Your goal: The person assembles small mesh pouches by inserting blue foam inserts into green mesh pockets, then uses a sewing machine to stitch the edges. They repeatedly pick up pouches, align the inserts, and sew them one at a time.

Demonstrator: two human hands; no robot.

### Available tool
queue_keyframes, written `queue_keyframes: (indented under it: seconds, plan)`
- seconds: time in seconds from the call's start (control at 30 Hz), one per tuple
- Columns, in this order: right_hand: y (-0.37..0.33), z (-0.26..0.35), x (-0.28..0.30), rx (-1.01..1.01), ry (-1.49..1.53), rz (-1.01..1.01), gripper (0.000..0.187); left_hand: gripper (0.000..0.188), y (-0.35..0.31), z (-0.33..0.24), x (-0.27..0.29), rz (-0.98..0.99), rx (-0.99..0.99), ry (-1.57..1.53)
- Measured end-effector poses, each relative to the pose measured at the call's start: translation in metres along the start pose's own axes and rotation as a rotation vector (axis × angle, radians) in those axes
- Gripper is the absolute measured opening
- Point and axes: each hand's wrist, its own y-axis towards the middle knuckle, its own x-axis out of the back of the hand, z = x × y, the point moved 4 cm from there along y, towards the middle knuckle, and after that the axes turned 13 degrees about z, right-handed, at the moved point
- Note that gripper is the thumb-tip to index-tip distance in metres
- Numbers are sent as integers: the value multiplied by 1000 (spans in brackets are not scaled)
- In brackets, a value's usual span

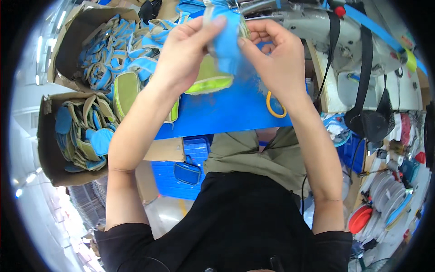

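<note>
Near the sewing machine (290, 20) at the far side of the table, a light-blue fabric piece (229, 38) with a pale edge hangs between my hands, slightly blurred. My left hand (183, 56) pinches its left edge between thumb and fingers. On the opposite edge, my right hand (278, 54) is closed, its thumb against curled fingers. Below the fabric lies a green pouch piece (210, 81) with beige binding. Another green piece (127, 93) sits left of it, partly behind my left forearm. The yellow ring handle (269, 105) of a tool shows beside my right wrist.
The blue tabletop (213, 118) ends just before my lap. At left stand a cardboard box (65, 59) of blue-and-beige straps and another box (47, 145) of fabric pieces. Black straps (362, 68) hang at right, above spools (385, 195). Under the table is a blue crate (165, 174).
</note>
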Motion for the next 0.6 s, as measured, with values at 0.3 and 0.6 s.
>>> queue_keyframes:
  seconds: [0.3,0.6]
  plan:
    - [-4,10,0,96,-150,-47,17,29,-1,6,-7,108,173,-476]
    - [-5,-4,1,123,-137,-29,16,25,0,5,-7,-4,73,-181]
